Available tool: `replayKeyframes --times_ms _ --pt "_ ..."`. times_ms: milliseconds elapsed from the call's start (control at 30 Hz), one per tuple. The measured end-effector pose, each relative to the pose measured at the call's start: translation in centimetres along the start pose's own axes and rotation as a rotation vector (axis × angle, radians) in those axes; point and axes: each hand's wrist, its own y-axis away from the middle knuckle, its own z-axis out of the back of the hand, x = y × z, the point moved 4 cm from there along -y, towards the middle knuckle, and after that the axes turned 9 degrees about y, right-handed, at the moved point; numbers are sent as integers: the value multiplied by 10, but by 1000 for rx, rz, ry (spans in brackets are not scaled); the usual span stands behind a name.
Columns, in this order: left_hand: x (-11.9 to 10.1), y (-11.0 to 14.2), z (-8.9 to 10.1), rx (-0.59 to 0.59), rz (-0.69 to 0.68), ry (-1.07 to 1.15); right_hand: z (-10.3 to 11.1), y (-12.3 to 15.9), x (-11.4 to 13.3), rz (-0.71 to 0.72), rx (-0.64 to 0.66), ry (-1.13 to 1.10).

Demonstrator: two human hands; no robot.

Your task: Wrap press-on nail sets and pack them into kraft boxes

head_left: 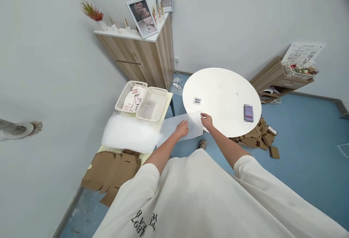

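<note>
A thin, translucent white foam sheet (170, 126) stretches between the stack on the side table and the round table's near edge. My right hand (207, 121) pinches its far right corner over the round table. Further left, my left hand (182, 129) is closed on the sheet around its middle, fingers curled. A stack of white foam sheets (128, 130) lies to the left of my hands. On the round white table (218, 85), a small clear case with dark round pieces (197, 100) sits just beyond my right hand.
Two white baskets (165, 101), one with printed cards, stand behind the foam stack. Flattened cardboard boxes (114, 169) lie at the side table's near end. A blurred purple item (248, 113) rests on the round table. Small brown boxes (257, 136) are heaped on the floor.
</note>
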Motion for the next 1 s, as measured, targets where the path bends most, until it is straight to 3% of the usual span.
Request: replayKeyframes --times_ms 233,433,567,767,900,1000 --pt "-80 -86 -5 0 73 4 77 -84 -54 -108 -34 -167" --pt "-130 -131 -27 76 123 23 122 -131 -115 -197 -65 -182" --pt "-142 -150 -43 140 171 11 137 -144 -149 -241 -58 -144" --pt "-141 -172 -54 169 222 0 148 -151 -182 -300 -63 -71" --pt "-142 -179 -55 159 187 -12 152 -150 -192 -340 -78 -35" --pt "-142 -183 -54 161 172 -27 155 -147 -185 -329 -54 115"
